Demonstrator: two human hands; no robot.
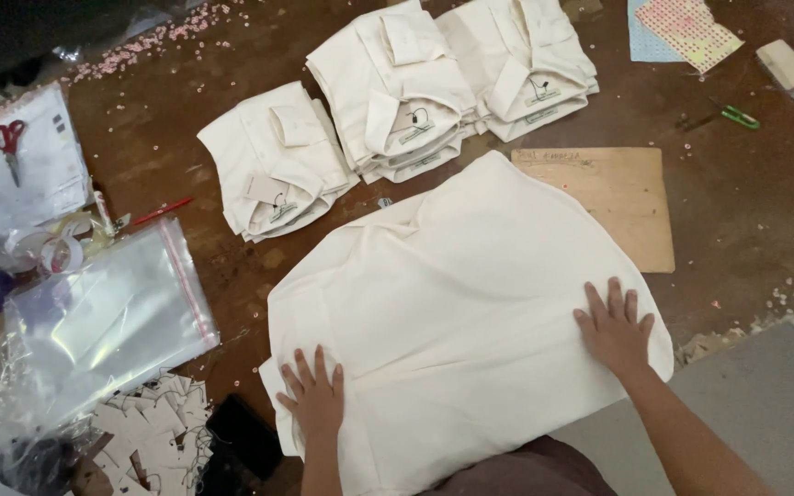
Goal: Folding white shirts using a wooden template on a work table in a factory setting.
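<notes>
Shirt (457, 303), cream and spread back-up, lies on our brown table (746, 211), partly over a board (618, 197). We press our left hand (314, 397) flat, fingers splayed, on its near left edge; our right hand (616, 329) rests flat and released near its right edge, grasping nothing. Beyond it sit three piles of folded shirts (397, 92). Clear bags (107, 317) lie at left, apparently empty, beside scissors (8, 140) and tags (153, 418).
</notes>
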